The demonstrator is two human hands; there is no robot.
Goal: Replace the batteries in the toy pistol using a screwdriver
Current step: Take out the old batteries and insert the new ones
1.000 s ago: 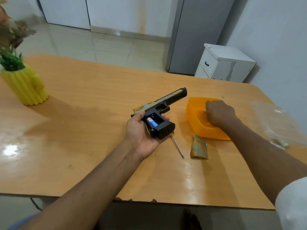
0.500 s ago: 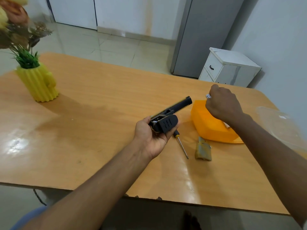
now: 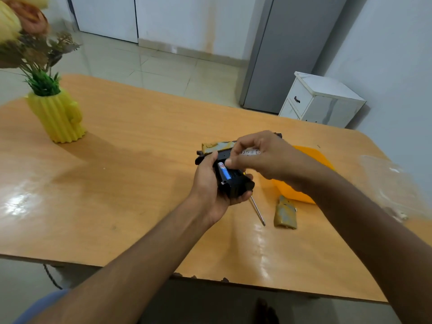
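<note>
My left hand grips the black and camouflage toy pistol above the table, with its open grip facing up. A blue and white battery lies in the grip. My right hand hovers right over the pistol and pinches a white battery between its fingers, with the thumb tip touching the grip. The screwdriver lies on the table just below the pistol, its handle hidden under my left hand. The camouflage grip cover lies next to the screwdriver.
An orange plastic box stands behind my right arm. A clear plastic lid lies at the table's right edge. A yellow cactus-shaped vase with flowers stands far left. A white cabinet and a grey fridge stand beyond the table.
My right hand has left the orange box with a white battery and moved left to the pistol. My left hand has turned the pistol so its open grip faces up again.
</note>
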